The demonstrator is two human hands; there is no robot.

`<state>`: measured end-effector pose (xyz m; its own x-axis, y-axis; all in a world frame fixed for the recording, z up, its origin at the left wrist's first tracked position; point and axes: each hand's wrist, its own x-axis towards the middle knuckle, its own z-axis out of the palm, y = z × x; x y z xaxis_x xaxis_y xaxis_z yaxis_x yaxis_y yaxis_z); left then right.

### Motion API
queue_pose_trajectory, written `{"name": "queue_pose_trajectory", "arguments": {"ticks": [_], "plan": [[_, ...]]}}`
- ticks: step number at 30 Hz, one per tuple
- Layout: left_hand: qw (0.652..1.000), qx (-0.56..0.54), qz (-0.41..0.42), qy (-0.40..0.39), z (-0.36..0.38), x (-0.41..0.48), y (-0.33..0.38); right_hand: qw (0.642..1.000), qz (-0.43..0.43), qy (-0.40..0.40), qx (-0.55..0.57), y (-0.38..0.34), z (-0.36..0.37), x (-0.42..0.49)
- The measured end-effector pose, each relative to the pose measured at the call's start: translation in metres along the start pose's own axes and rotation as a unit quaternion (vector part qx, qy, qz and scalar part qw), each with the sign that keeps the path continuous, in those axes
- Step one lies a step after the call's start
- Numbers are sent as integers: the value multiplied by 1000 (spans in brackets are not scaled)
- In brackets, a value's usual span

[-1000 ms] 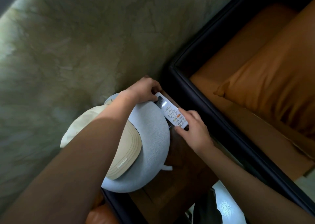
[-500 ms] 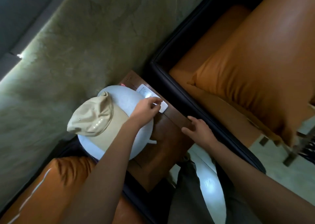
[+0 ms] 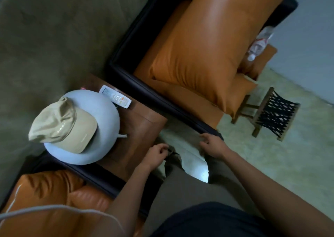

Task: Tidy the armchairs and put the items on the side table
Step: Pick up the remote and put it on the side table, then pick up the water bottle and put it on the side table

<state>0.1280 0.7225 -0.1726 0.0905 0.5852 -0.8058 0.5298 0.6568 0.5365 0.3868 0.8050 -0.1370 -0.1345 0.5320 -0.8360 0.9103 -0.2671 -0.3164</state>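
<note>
A brown wooden side table (image 3: 142, 126) stands between two orange armchairs. On it lies a pale blue neck pillow (image 3: 106, 121) with a beige cap (image 3: 63, 126) on top. A white remote control (image 3: 115, 96) lies flat at the table's far edge, beside the pillow. My left hand (image 3: 156, 154) hangs just off the table's near corner, fingers loosely curled, holding nothing. My right hand (image 3: 212, 144) hovers by the front corner of the right armchair (image 3: 198, 47), empty. A clear plastic bottle (image 3: 258, 43) lies on that armchair's far side.
The left armchair (image 3: 54, 191) shows at the bottom left with a thin white cable (image 3: 54, 208) across it. A small wooden stool with a black woven seat (image 3: 271, 114) stands on the pale floor to the right. A dark green wall is behind the table.
My left hand let go of the remote, which now lies on the table, and drew back off the table. My right hand pulled back too. The view swung right.
</note>
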Motion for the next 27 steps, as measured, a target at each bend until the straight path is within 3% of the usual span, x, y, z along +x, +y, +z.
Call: {"name": "queue_pose_trajectory", "arguments": {"ticks": [12, 19, 27], "plan": [[997, 70, -16, 21, 87, -4, 93, 998, 8, -51, 22, 183, -58, -39], [988, -51, -30, 144, 169, -2, 165, 995, -15, 7, 102, 289, -127, -33], [983, -104, -21, 149, 240, -14, 218, 995, -5, 25, 100, 337, -157, -28]]}}
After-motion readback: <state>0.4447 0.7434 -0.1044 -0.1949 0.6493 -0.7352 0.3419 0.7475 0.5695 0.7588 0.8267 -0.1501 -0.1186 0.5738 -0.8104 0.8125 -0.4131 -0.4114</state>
